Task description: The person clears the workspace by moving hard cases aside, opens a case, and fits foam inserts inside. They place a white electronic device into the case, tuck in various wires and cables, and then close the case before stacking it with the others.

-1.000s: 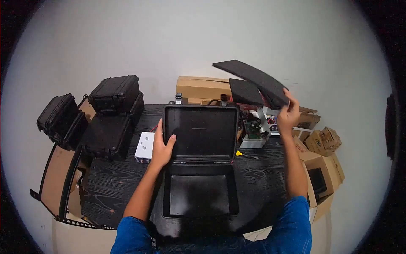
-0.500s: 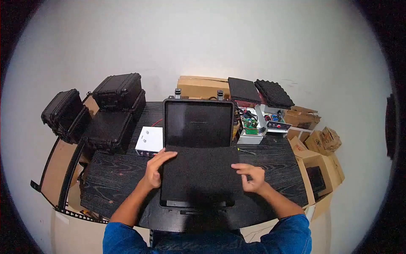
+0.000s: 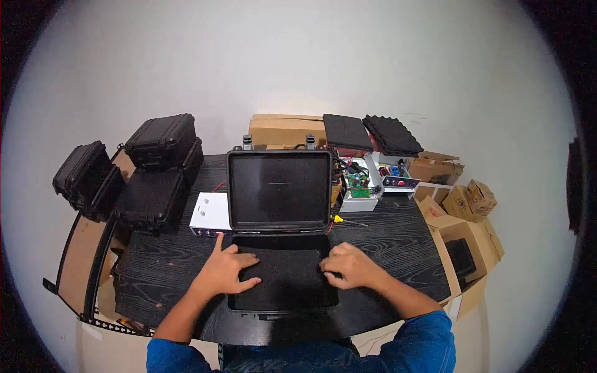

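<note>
A black hard case stands open in front of me, its lid point(image 3: 280, 189) upright and its base point(image 3: 283, 309) flat on the table. Inside the base lies a black foam sheet point(image 3: 289, 276), with a dark gap along its far edge. My left hand point(image 3: 225, 268) is over the left rim, open, its fingers spread and some tips on the foam. At the right rim, my right hand point(image 3: 353, 267) has its fingers curled in, closed at the foam's right edge. Its exact grip is partly hidden.
Several black cases point(image 3: 158, 186) are stacked at the left. A white box point(image 3: 211, 212) sits beside the lid. Behind at the right are opened electronics units point(image 3: 360, 186), a yellow-handled screwdriver point(image 3: 339, 219) and foam pads point(image 3: 392, 135). Cardboard boxes point(image 3: 469, 242) stand right of the table point(image 3: 398, 248).
The foam sheet has gone down into the case base, showing the lid's lower edge. My left hand has spread its fingers, and my right hand has moved inward and curled.
</note>
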Motion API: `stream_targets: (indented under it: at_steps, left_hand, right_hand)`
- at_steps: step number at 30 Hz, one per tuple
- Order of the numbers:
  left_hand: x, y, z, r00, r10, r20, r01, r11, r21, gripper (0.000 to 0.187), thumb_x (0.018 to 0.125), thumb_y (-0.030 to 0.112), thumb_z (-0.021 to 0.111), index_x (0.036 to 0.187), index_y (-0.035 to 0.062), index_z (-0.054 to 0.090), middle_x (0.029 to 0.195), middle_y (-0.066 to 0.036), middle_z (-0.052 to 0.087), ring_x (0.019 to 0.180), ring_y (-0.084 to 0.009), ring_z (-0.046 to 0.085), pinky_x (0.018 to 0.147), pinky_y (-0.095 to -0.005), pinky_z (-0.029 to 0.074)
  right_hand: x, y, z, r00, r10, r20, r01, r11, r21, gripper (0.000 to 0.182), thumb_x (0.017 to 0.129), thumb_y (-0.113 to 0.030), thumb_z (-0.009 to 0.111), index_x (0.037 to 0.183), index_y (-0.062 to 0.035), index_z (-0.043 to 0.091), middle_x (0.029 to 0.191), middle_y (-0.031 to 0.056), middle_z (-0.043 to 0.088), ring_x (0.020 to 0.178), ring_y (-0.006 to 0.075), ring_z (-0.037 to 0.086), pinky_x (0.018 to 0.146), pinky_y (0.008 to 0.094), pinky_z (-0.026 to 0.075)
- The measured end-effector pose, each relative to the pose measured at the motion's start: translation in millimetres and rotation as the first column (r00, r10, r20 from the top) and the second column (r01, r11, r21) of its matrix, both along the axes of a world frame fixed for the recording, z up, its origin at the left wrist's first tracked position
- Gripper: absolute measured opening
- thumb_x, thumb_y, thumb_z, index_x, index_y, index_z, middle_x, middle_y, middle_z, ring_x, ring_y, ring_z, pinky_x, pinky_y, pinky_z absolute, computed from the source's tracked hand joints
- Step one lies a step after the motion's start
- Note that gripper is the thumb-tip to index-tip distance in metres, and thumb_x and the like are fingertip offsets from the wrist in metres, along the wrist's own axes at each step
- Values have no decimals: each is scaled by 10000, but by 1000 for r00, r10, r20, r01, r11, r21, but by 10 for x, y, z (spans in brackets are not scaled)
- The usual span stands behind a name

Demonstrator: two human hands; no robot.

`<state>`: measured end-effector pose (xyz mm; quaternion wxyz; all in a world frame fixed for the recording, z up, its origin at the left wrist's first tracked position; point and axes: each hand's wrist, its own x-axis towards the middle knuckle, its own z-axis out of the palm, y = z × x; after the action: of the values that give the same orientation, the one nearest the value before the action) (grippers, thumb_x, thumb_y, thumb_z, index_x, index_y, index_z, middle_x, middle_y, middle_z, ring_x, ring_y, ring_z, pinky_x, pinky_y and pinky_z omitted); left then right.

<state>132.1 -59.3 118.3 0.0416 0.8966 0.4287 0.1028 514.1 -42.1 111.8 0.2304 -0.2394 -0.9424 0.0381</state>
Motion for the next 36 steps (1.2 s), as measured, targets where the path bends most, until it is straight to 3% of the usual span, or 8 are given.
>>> stream_targets:
  at_steps: [2,6,8,12,17,23,29,36]
  left_hand:
    - [22,7,-32,995,-24,-95,21,999,-30,767,827,711,684,1317,122,733,1392,-62,691,1240,-285,615,1221,-759,117]
    - [123,-57,1,972,-204,-120,195,977,-85,898,775,794,687,1362,115,699,1483,-124,609,1418,-303,517,1191,-797,122]
    - [174,-86,-96,959,-268,-95,256,959,-118,879,790,777,688,1368,115,693,1496,-127,596,1424,-304,513,1192,-790,145]
    - [235,-35,-268,935,-311,-173,267,935,-235,796,872,689,675,1427,118,648,1584,-132,507,1486,-310,446,1233,-711,200]
    - [283,-67,-319,905,-258,-338,182,953,-241,731,922,643,652,1473,165,599,1592,-57,506,1425,-283,513,1204,-642,339]
    - [306,-84,-258,917,-234,-324,150,953,-263,689,963,611,608,1484,162,585,1584,-61,514,1411,-279,521,1191,-625,364]
    - [280,-63,-316,929,-242,-281,172,952,-252,667,972,589,601,1473,148,592,1576,-70,523,1403,-293,528,1174,-611,389]
    - [277,-61,-284,941,-234,-246,167,950,-263,655,965,583,611,1442,134,616,1559,-73,536,1390,-308,539,1176,-585,396]
  right_hand:
    - [130,173,79,994,-110,-13,111,991,71,137,806,-115,722,937,-77,734,899,90,725,829,303,684,772,415,545]
    - [769,1188,291,744,-459,-486,530,848,9,155,855,-124,686,965,-25,736,910,171,738,881,357,720,777,448,577]
    - [1179,1751,366,573,-621,-535,667,732,-136,182,866,-137,685,999,-19,725,945,178,741,921,370,728,823,444,584]
    - [1862,2522,420,482,-764,-430,855,516,42,352,855,-149,722,1185,-34,683,1152,190,716,1087,377,695,954,449,542]
    - [2192,3046,390,415,-843,-341,889,456,-44,536,857,-190,740,1352,-58,584,1404,187,587,1295,393,591,1092,460,491]
    - [2266,3318,443,406,-896,-183,907,419,-39,577,887,-140,742,1432,-100,558,1489,174,542,1339,391,567,1123,474,477]
    - [2365,3465,339,391,-902,-183,920,387,56,405,895,-83,720,1296,-34,680,1407,190,617,1301,384,593,1110,459,483]
    - [2436,3564,399,417,-764,-492,898,431,93,226,959,-89,659,1144,7,748,1241,227,719,1172,409,676,1051,458,513]
